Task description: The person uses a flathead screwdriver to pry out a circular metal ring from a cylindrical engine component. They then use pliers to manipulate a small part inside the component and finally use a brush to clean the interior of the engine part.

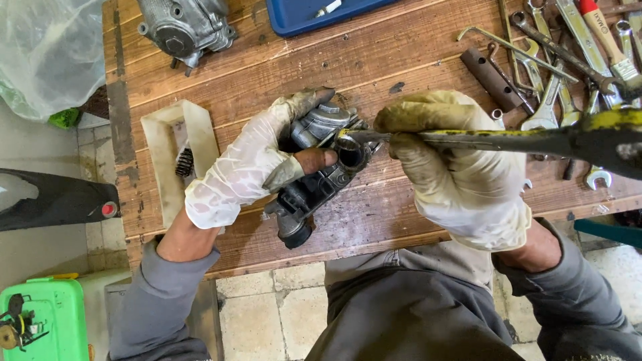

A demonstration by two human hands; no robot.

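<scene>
The left hand (251,164), in a torn and dirty white glove, is wrapped around a grey and black engine part (317,167) that rests on the wooden bench (374,60) near the middle of its front edge. The fingers curl over the top of the part and a bare thumb tip pokes through the glove and presses on its side, beside a round opening. The part lies tilted, its dark rounded end pointing at the front edge.

The right hand (455,170), in a grimy yellowed glove, is closed tight around the handle of a long tool (495,137) with a yellow and black grip. The tool runs level from the right edge toward the middle, and its metal tip reaches the round opening of the part.

A pile of spanners (568,60) and a rusty tube (488,79) lie toward the back right corner. A white plastic tray (164,144) with a small wire brush (184,162) sits near the left edge. Another grey metal casting (187,27) stands at the back left corner, and a blue tray (301,17) lies at the back edge. Beside the bench, on the tiled floor, is a green box (47,321).
</scene>
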